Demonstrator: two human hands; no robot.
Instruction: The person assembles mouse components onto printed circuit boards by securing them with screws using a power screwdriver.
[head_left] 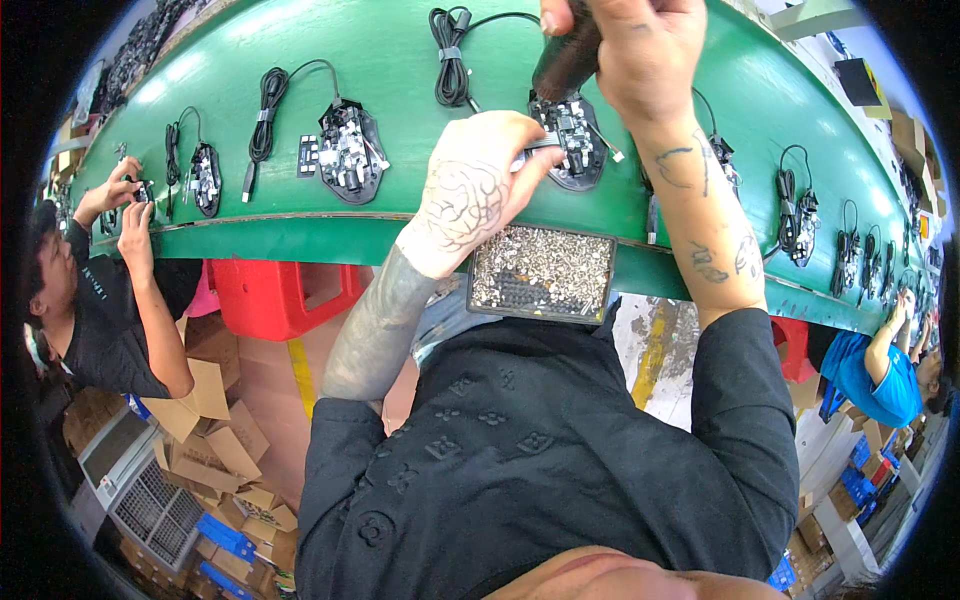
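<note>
An opened computer mouse (575, 150) lies on the green work surface (400, 60) in front of me, its circuit board exposed and a black cord attached. My right hand (645, 55) is wrapped round a dark, cylindrical power screwdriver (567, 55), pointed down at the board's far end; its tip is hidden. At the mouse's left side, the fingers of my left hand (470, 185) are closed in a pinch where a grey flat ribbon cable (545, 142) shows; the fingers hide its end. Just below that hand, a black tray (612, 270) holds many small silvery screws (540, 265).
Another opened mouse (350, 150) with a bundled cord (265, 115) lies to the left, and several more line the surface both ways. A co-worker (120, 300) handles parts at left; another in blue (880, 370) sits far right. A red stool (285, 300) and cardboard boxes (215, 430) stand below.
</note>
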